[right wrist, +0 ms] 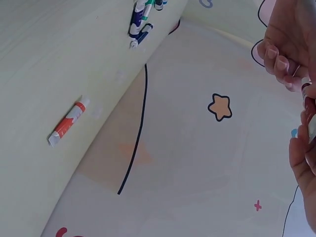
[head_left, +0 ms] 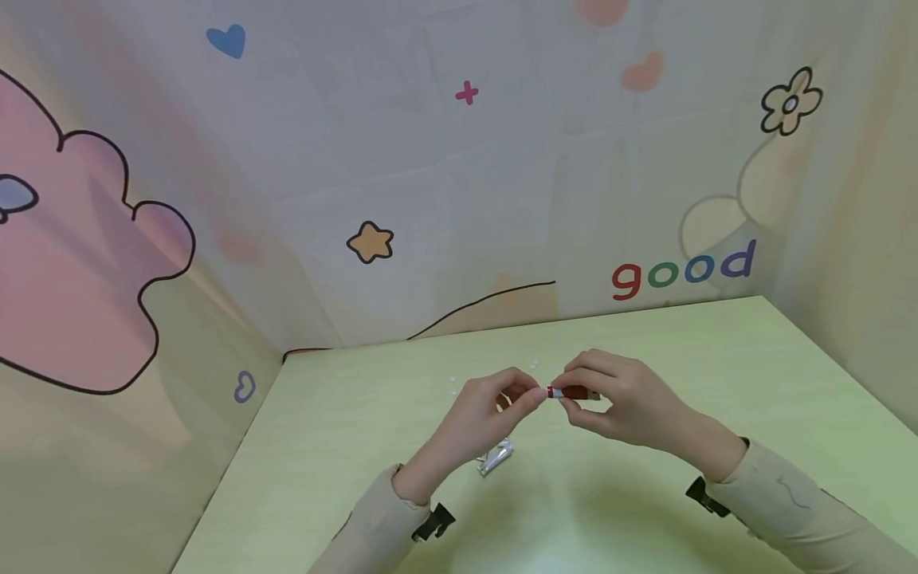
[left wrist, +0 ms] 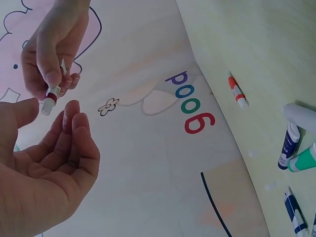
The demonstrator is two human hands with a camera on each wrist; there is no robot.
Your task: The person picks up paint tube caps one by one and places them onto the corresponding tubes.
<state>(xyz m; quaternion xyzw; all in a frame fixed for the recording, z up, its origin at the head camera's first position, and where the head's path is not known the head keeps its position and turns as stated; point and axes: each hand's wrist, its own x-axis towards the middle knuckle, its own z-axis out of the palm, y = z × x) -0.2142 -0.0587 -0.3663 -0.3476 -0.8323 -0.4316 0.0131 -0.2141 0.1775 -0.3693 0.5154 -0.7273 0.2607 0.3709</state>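
Two hands work close together above the worktop (head_left: pixel 323 478). Right hand (head_left: pixel 624 399) grasps a dark red tube (head_left: pixel 574 392) between thumb and fingers; tube lies roughly level in the head view, white cap (left wrist: pixel 48 107) pointing toward the left hand (head_left: pixel 480 414). Left hand loosely bent, holding nothing firm: in its own wrist view thumb and fingertips stand apart, the cap showing between them. Contact with the cap: cannot tell. Lower, near the left wrist, a silvery piece (head_left: pixel 496 458) on the worktop, partly behind the forearm. Orange tube (right wrist: pixel 67 123) lies by itself on the worktop; well apart from it, a navy tube (left wrist: pixel 288 148) and a green tube (left wrist: pixel 304 159) lie against each other, another blue tube (left wrist: pixel 295 215) near them. Few pale specks (head_left: pixel 534 364) beyond the hands. Light sleeves (head_left: pixel 803 502) on both arms, dark clip (head_left: pixel 433 523) at the left cuff. Printed backdrop (head_left: pixel 502 183) behind: star, hearts, "good" in coloured letters.
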